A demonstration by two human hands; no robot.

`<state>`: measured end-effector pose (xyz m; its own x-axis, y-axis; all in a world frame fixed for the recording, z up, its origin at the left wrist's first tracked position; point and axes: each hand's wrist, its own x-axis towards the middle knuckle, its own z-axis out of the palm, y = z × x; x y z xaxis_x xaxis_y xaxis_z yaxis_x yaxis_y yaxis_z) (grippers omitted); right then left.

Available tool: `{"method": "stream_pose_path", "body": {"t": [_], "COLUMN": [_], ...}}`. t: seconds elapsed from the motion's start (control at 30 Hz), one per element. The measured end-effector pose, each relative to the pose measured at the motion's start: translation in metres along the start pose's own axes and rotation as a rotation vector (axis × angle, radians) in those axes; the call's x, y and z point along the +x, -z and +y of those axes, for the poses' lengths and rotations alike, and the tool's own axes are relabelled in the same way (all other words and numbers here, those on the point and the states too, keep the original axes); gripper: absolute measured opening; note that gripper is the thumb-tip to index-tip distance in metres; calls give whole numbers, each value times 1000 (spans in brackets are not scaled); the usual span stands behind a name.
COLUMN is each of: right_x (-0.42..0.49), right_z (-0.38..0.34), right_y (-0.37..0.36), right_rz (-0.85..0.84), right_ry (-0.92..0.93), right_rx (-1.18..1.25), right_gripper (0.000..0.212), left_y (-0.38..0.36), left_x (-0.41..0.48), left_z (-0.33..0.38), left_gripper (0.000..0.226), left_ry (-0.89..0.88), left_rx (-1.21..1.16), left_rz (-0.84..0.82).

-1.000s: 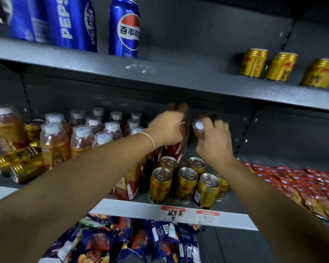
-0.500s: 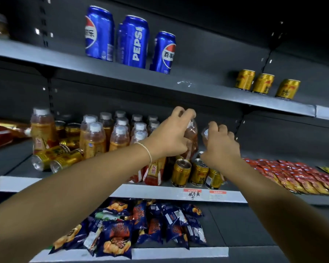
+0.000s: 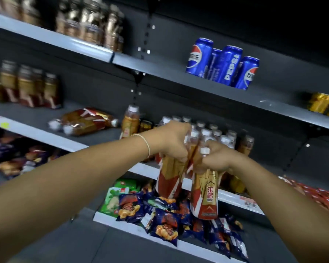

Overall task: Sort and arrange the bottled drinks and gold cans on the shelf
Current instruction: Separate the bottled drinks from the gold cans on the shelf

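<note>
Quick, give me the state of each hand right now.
Left hand: closed around the neck of a red-and-gold bottle, lifted off the shelf.
Right hand: closed around the neck of a second bottle, also lifted.

Both my forearms are bare, no sleeves showing. On my left wrist, mid-frame, I wear a thin pale beaded bracelet (image 3: 146,144). No rings visible on my fingers.
</note>
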<state>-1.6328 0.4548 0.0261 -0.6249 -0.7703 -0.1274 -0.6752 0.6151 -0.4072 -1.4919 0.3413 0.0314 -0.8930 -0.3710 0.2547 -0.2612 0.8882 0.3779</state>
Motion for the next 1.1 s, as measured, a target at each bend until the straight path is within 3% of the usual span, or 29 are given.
{"method": "stream_pose_path", "body": {"t": [0.1,0.2,0.33,0.43,0.57,0.8,1.1], "right_x": [17,33,49,58,71,119,231], "right_z": [-54,-110,-183,-231,-287,-372,-477], "right_y": [-26,-53,-89,-115,-148,-195,-214], "right_rz": [-30,-36,-94,-167,-224,-371,-439], "right_ry": [122,263,427,524,633,696,738], "right_rx": [-42,-32,57,69,114,296,302], "right_gripper": [86,73,66,73,58,51,41], "left_y": [22,46,69,84,101,131,183], "left_x": [-37,-76,-125,-156,-185,-201,-174], "left_z": [-46,-92,-148,-187,-237,-323,-439], "left_gripper": [55,63,44,46,41,47,63], "left_ry": [111,226,407,558,680,870,1025], "left_rx": [63,109,126,125,181,173,95], "left_rz": [69,137,199,220,274,295,293]}}
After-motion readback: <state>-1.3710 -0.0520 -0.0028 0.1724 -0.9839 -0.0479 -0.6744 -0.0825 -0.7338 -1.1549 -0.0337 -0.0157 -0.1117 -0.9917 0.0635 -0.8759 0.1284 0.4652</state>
